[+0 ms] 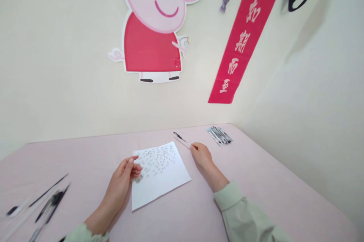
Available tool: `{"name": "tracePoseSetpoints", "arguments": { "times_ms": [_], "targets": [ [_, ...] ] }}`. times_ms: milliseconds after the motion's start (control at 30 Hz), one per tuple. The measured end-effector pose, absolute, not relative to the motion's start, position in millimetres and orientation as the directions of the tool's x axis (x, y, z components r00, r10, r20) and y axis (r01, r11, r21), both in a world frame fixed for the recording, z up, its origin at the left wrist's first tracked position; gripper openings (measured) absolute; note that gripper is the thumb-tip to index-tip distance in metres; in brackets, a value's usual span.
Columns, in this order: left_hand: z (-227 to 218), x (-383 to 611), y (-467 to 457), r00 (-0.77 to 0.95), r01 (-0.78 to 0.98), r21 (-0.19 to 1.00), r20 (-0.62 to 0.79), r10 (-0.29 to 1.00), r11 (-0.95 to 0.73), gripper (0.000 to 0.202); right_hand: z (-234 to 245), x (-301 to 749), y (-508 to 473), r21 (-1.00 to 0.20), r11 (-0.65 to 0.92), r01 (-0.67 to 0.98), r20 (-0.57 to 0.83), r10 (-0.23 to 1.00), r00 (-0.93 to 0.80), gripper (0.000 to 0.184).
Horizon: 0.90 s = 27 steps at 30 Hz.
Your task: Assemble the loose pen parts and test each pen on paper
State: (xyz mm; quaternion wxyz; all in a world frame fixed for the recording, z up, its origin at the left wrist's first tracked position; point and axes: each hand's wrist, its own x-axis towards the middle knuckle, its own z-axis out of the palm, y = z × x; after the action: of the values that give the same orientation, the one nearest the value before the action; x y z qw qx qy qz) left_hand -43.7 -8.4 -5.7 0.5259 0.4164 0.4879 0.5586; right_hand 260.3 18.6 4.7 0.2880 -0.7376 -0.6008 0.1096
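Observation:
In the head view, a white sheet of paper (162,189) with rows of handwriting lies tilted on the pink table. My left hand (125,173) is over the paper's left edge, its fingers loosely bent and apart with nothing seen between them. To the right of the paper, my right hand (201,154) has its fingers closed on one end of a pen (182,138). The pen has a clear barrel and a dark tip, which points away to the upper left, beyond the paper's top corner. My right palm is hidden from view.
A pile of pens (220,135) lies at the back right of the pink table (93,158). Several blurred pens (54,204) are scattered at the front left. Behind the table, the wall carries a cartoon pig cutout (153,48) and a red banner (241,44).

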Motion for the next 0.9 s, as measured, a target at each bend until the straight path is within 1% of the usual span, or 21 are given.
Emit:
{"name": "tracePoseSetpoints", "arguments": {
  "times_ms": [100, 233, 300, 367, 433, 500, 533, 567, 600, 667, 700, 767, 833, 900],
  "targets": [
    [-4.9, -44.2, -9.4, -0.077, -0.146, 0.989, -0.042, 0.996, 0.03, 0.057, 7.7, 303.9, 19.2, -0.551, -0.271, 0.79, 0.193, 0.879, 0.436, 0.028],
    [-4.2, -44.9, -10.2, -0.054, -0.099, 0.995, -0.038, 0.998, 0.033, 0.057, 10.2, 350.4, 11.5, -0.565, -0.43, 0.704, 0.227, 0.739, 0.634, 0.039],
    [-3.1, -44.9, -10.9, -0.046, -0.068, 0.997, -0.036, 0.998, 0.033, 0.058, 9.8, 359.2, 9.0, -0.581, -0.468, 0.665, 0.234, 0.687, 0.688, 0.049],
    [-1.2, -44.2, -11.9, -0.041, -0.042, 0.999, -0.033, 0.999, 0.031, 0.059, 7.9, 353.7, 9.9, -0.604, -0.44, 0.665, 0.258, 0.681, 0.685, 0.054],
    [1.2, -42.9, -13.0, -0.035, -0.019, 1.0, -0.02, 0.999, 0.02, 0.057, 4.9, 334.0, 13.5, -0.628, -0.321, 0.709, 0.294, 0.745, 0.599, 0.048],
    [3.4, -41.1, -13.9, -0.028, 0.009, 1.0, -0.004, 1.0, 0.004, 0.053, 1.8, 303.0, 16.3, -0.637, -0.184, 0.749, 0.268, 0.858, 0.438, 0.036],
    [4.1, -40.1, -14.3, -0.022, 0.028, 1.0, 0.008, 1.0, -0.007, 0.051, 0.7, 284.7, 16.1, -0.647, -0.105, 0.755, 0.246, 0.909, 0.337, 0.029],
    [4.5, -39.0, -14.7, -0.014, 0.048, 0.999, 0.019, 1.0, -0.019, 0.049, 0.2, 265.3, 14.1, -0.68, 0.037, 0.732, 0.222, 0.962, 0.158, 0.026],
    [4.7, -37.8, -15.3, -0.003, 0.071, 0.997, 0.032, 0.999, -0.031, 0.047, 0.3, 245.3, 10.0, -0.713, 0.145, 0.686, 0.207, 0.978, 0.007, 0.026],
    [4.2, -35.3, -17.4, 0.033, 0.121, 0.991, 0.057, 0.998, -0.06, 0.043, 2.2, 206.1, -4.6, -0.75, 0.248, 0.613, 0.17, 0.968, -0.184, 0.026],
    [3.6, -34.2, -18.9, 0.06, 0.148, 0.986, 0.069, 0.996, -0.077, 0.041, 3.6, 188.2, -14.4, -0.743, 0.293, 0.602, 0.178, 0.953, -0.244, 0.027],
    [1.4, -32.6, -22.1, 0.136, 0.203, 0.971, 0.098, 0.986, -0.125, 0.037, 5.9, 158.6, -35.0, -0.712, 0.371, 0.596, 0.191, 0.919, -0.344, 0.029],
    [-1.6, -32.1, -24.1, 0.183, 0.244, 0.953, 0.134, 0.974, -0.177, 0.032, 6.1, 139.6, -51.0, -0.673, 0.436, 0.598, 0.165, 0.876, -0.453, 0.029],
    [-4.8, -32.8, -24.8, 0.201, 0.26, 0.946, 0.145, 0.969, -0.196, 0.029, 4.1, 130.5, -57.8, -0.641, 0.46, 0.614, 0.141, 0.857, -0.495, 0.029]
  ]
}}
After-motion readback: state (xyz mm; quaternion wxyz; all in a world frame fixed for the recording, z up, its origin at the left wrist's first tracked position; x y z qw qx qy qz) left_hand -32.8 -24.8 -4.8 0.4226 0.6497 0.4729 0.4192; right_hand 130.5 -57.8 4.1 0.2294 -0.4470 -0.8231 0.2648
